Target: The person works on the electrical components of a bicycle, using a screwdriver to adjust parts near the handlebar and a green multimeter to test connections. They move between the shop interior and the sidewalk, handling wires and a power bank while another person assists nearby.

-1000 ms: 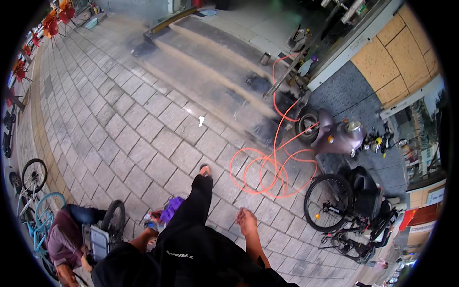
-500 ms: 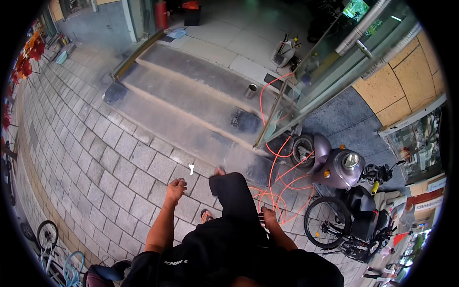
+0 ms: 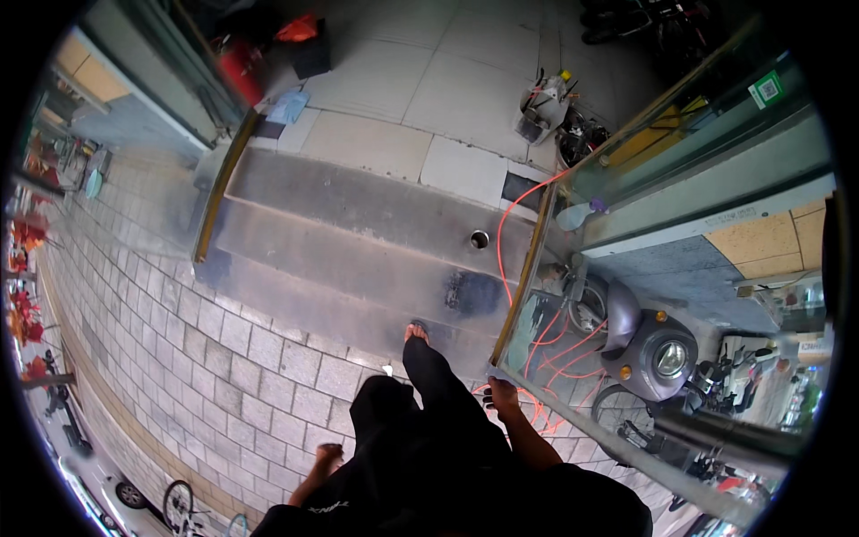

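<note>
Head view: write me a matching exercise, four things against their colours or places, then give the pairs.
1. Hose
2. Metal cup
3. Scooter
4. Left hand

A. On the steps
B. Beside the person's legs, on their left
C. Orange
D. Purple-grey

Pairs: 1-C, 2-A, 3-D, 4-B
</note>
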The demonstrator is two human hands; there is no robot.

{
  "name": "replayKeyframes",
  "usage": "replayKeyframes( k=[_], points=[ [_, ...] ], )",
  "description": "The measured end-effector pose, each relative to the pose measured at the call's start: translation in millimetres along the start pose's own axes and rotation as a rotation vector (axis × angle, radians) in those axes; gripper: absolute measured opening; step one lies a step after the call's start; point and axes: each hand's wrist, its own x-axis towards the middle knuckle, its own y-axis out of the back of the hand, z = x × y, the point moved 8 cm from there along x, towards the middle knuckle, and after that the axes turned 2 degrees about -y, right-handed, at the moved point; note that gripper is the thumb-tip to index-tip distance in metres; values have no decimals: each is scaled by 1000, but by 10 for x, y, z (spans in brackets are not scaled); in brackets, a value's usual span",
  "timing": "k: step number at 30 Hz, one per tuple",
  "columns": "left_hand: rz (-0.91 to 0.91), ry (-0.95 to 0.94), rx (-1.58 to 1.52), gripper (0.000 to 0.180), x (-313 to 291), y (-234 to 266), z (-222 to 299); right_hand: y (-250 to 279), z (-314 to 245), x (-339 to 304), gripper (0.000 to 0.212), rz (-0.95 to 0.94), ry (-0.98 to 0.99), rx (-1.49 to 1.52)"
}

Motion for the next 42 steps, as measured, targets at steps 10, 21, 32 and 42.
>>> replayKeyframes(
  k=[10,21,32,42],
  points=[
    [150,320,-1037,17,163,2396,-447,-420,-1486,162,49,58,-229,-11],
    [675,75,-595,29,1835,8218,-2039,-557,-3251,-1000,21,172,-242,405],
    [530,-276,-258,32,4023,11332,1343,-1334,-3481,-434,44,89,61,-657],
    [415,-522,132,50,4988,12707,5818,-149,-6084,-1044,51,462,-307,1156]
  ],
)
